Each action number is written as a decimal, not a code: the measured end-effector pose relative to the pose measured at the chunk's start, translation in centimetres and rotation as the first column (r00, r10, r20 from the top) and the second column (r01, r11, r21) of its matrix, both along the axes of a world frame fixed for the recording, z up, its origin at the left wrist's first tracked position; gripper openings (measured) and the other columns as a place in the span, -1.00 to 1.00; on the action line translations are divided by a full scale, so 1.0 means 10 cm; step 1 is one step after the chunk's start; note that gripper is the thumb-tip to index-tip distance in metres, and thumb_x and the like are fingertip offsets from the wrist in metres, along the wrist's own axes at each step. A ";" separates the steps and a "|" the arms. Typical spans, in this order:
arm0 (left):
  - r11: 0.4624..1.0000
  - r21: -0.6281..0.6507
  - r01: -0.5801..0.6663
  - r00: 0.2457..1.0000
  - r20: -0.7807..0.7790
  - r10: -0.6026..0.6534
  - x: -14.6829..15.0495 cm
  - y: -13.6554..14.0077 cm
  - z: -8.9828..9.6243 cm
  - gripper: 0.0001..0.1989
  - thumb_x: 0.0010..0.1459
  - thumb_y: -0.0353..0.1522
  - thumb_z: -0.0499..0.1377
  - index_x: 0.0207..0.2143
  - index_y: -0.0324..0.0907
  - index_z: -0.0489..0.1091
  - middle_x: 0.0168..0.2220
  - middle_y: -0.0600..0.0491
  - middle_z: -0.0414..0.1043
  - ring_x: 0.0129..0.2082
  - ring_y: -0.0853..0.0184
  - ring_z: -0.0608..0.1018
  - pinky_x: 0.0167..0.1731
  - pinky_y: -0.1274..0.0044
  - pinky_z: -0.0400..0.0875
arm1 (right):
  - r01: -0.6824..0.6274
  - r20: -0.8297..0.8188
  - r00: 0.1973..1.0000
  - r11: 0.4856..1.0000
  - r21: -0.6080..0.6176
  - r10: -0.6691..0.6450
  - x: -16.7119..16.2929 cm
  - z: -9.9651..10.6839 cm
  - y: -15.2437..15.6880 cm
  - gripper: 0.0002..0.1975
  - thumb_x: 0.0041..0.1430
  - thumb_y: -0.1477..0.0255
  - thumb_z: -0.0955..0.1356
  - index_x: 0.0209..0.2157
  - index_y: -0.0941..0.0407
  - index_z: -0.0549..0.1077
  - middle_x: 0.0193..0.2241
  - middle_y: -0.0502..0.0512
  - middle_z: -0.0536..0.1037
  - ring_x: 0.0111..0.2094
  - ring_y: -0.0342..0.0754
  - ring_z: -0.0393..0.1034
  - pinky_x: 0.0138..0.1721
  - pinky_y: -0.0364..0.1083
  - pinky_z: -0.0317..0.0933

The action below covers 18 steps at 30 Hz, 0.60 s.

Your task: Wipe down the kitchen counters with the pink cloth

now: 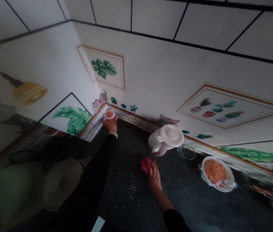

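Though near jug (169, 137), cloth (145, 165) free leftward.

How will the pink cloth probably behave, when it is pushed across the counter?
The pink cloth is probably floppy: it bunches under the right hand. It looks small, so likely light. It may drag along the pale specks if pushed over them on the dark counter.

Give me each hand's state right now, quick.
Left hand: closed around a red-topped tub in the corner.
Right hand: closed over a pink cloth on the dark counter.
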<state>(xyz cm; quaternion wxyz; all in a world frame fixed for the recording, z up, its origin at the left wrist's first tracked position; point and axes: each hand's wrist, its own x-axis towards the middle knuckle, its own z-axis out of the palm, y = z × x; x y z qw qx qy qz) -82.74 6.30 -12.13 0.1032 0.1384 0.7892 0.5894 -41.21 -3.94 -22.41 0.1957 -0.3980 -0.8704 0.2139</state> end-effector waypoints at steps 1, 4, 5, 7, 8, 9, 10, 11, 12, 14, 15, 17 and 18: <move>1.000 -0.003 -0.020 1.000 0.019 0.020 0.14 -0.02 0.02 -0.44 0.23 -0.44 0.31 0.15 -0.43 0.13 0.40 -0.46 0.04 0.48 -0.05 -0.01 0.45 0.12 -0.29 | 0.001 -0.004 1.000 1.000 0.004 -0.001 -0.01 0.01 0.00 -0.26 0.24 0.64 0.22 0.41 -0.07 0.20 0.41 0.13 0.29 0.47 0.19 0.05 0.31 0.32 0.28; 1.000 -0.001 0.012 0.994 0.108 -0.012 0.80 -0.15 0.06 -0.70 0.30 -0.39 0.23 0.02 -0.35 0.32 0.27 -0.31 0.32 0.38 0.10 0.22 0.43 0.25 -0.02 | 0.006 -0.023 1.000 1.000 0.020 -0.005 -0.03 0.03 0.01 -0.27 0.24 0.63 0.23 0.41 -0.07 0.22 0.40 0.11 0.30 0.46 0.16 0.07 0.32 0.27 0.28; 0.997 0.015 0.079 0.987 0.141 -0.080 1.09 -0.22 0.06 -0.81 0.30 -0.37 0.22 -0.08 -0.29 0.40 0.15 -0.23 0.46 0.27 0.14 0.38 0.37 0.28 0.14 | 0.006 -0.025 1.000 1.000 0.026 -0.006 -0.03 0.02 0.02 -0.27 0.24 0.63 0.22 0.40 -0.08 0.23 0.39 0.09 0.31 0.46 0.15 0.08 0.32 0.25 0.28; 0.977 0.050 0.206 0.957 0.199 -0.212 1.67 -0.46 0.05 -0.89 0.27 -0.32 0.24 -0.25 -0.19 0.48 -0.07 -0.09 0.60 0.05 0.18 0.57 0.21 0.29 0.38 | 0.005 -0.020 1.000 0.999 0.034 -0.005 -0.02 0.01 0.03 -0.27 0.22 0.64 0.21 0.39 -0.06 0.25 0.39 0.09 0.32 0.46 0.12 0.07 0.34 0.22 0.27; 0.965 0.061 0.254 0.939 0.223 -0.261 1.95 -0.63 0.04 -0.86 0.23 -0.28 0.26 -0.33 -0.16 0.50 -0.13 -0.06 0.63 -0.01 0.18 0.61 0.16 0.28 0.44 | 0.000 -0.013 1.000 0.999 0.038 0.000 -0.01 0.00 0.04 -0.27 0.21 0.64 0.20 0.39 -0.03 0.25 0.39 0.10 0.32 0.46 0.11 0.06 0.34 0.21 0.26; 0.954 0.081 0.289 0.918 0.259 -0.300 2.20 -0.82 0.02 -0.82 0.22 -0.23 0.26 -0.36 -0.15 0.51 -0.13 -0.05 0.64 -0.02 0.17 0.63 0.15 0.28 0.46 | -0.009 -0.005 1.000 0.999 0.041 0.009 0.01 -0.01 0.04 -0.28 0.21 0.64 0.20 0.39 -0.01 0.25 0.38 0.12 0.32 0.46 0.11 0.04 0.35 0.22 0.24; 0.938 0.146 0.313 0.865 0.363 -0.345 2.41 -1.03 -0.01 -0.79 0.19 -0.19 0.28 -0.32 -0.14 0.55 -0.08 -0.07 0.65 0.03 0.16 0.62 0.19 0.28 0.43 | -0.018 0.003 1.000 0.999 0.042 0.018 0.02 -0.01 0.03 -0.30 0.22 0.63 0.20 0.38 0.02 0.24 0.38 0.15 0.31 0.46 0.11 0.03 0.36 0.22 0.22; 0.943 0.184 0.278 0.801 0.498 -0.333 2.57 -1.27 -0.03 -0.74 0.13 -0.15 0.32 -0.27 -0.14 0.56 -0.04 -0.10 0.64 0.04 0.15 0.62 0.18 0.28 0.44 | -0.027 0.009 1.000 0.999 0.040 0.027 0.04 -0.01 0.03 -0.32 0.23 0.62 0.19 0.38 0.04 0.24 0.38 0.17 0.31 0.46 0.12 0.02 0.37 0.23 0.20; 0.965 0.179 0.191 0.739 0.621 -0.261 2.69 -1.53 -0.04 -0.67 0.03 -0.12 0.38 -0.22 -0.13 0.57 -0.03 -0.12 0.64 0.03 0.13 0.63 0.14 0.29 0.47 | -0.037 0.015 0.999 0.999 0.031 0.037 0.06 -0.02 0.03 -0.34 0.25 0.60 0.19 0.37 0.05 0.24 0.38 0.18 0.30 0.46 0.13 0.02 0.38 0.23 0.18; 0.991 0.099 0.093 0.706 0.695 -0.136 2.76 -2.08 -0.04 -0.53 -0.09 -0.09 0.44 -0.16 -0.14 0.55 -0.07 -0.16 0.65 -0.08 0.08 0.67 -0.02 0.25 0.55 | -0.049 0.021 0.999 0.999 0.003 0.049 0.09 -0.03 0.04 -0.37 0.27 0.56 0.19 0.36 0.06 0.25 0.38 0.20 0.28 0.46 0.16 0.00 0.39 0.25 0.14; 0.998 0.050 0.036 0.702 0.710 -0.061 2.74 -2.36 -0.02 -0.49 -0.13 -0.08 0.46 -0.16 -0.14 0.53 -0.11 -0.16 0.66 -0.13 0.08 0.67 -0.08 0.24 0.56 | -0.051 0.024 0.998 0.999 -0.018 0.052 0.11 -0.03 0.05 -0.37 0.27 0.55 0.19 0.36 0.06 0.25 0.39 0.20 0.27 0.46 0.17 -0.01 0.40 0.26 0.12; 0.996 -0.041 -0.084 0.703 0.705 0.088 2.59 -2.90 0.06 -0.50 -0.14 -0.06 0.46 -0.18 -0.11 0.50 -0.16 -0.12 0.65 -0.19 0.12 0.67 -0.11 0.25 0.56 | -0.054 0.027 0.998 0.996 -0.068 0.056 0.15 -0.03 0.07 -0.36 0.23 0.54 0.20 0.34 0.06 0.27 0.39 0.18 0.25 0.46 0.19 -0.02 0.41 0.27 0.09; 0.986 -0.079 -0.144 0.702 0.694 0.158 2.49 -3.15 0.11 -0.52 -0.12 -0.05 0.44 -0.21 -0.11 0.49 -0.20 -0.09 0.65 -0.22 0.14 0.67 -0.12 0.25 0.55 | -0.054 0.026 0.998 0.994 -0.095 0.056 0.16 -0.02 0.09 -0.36 0.19 0.53 0.21 0.32 0.05 0.30 0.39 0.17 0.26 0.45 0.20 0.00 0.41 0.27 0.09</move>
